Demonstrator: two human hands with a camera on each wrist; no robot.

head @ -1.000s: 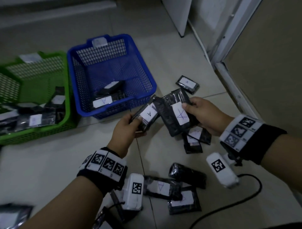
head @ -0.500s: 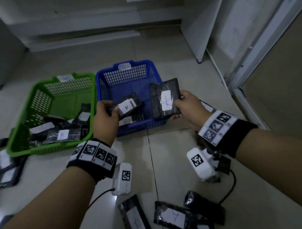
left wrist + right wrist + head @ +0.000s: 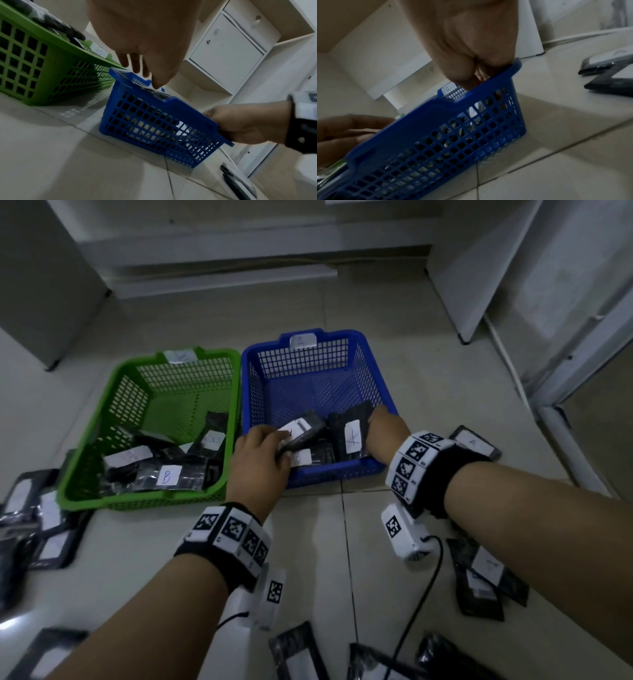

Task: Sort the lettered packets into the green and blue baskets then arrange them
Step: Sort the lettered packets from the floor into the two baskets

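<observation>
Two mesh baskets stand side by side on the tiled floor (image 3: 171, 559), touching along one wall: the green basket (image 3: 191, 356) on my left, the blue basket (image 3: 371, 470) on my right. Each carries one white paper tag on its far rim; the blue one's tag reads A in my right wrist view.

I hold one black packet in each hand, both over the near end of the blue basket. My left hand (image 3: 258, 463) reaches over the near rim, thumb and fingers pinching the left packet (image 3: 305, 431) at its near end, so it lies tilted with its white label up. My right hand (image 3: 387, 433) comes in at the near right corner, fingers curled tight round the edge of the right packet (image 3: 349, 436), which stands nearly on its edge, its label marked with a crossed letter I cannot read for sure. Beneath them at least one more packet lies in the blue basket.

The green basket holds about five packets, one label reading B (image 3: 166, 475).

The packets are flat, crinkled, glossy black pouches with rectangular white stickers. More lie loose on the floor: a heap at my left (image 3: 37, 518), one beyond my right wrist marked A (image 3: 476, 444), several near my forearms.
</observation>
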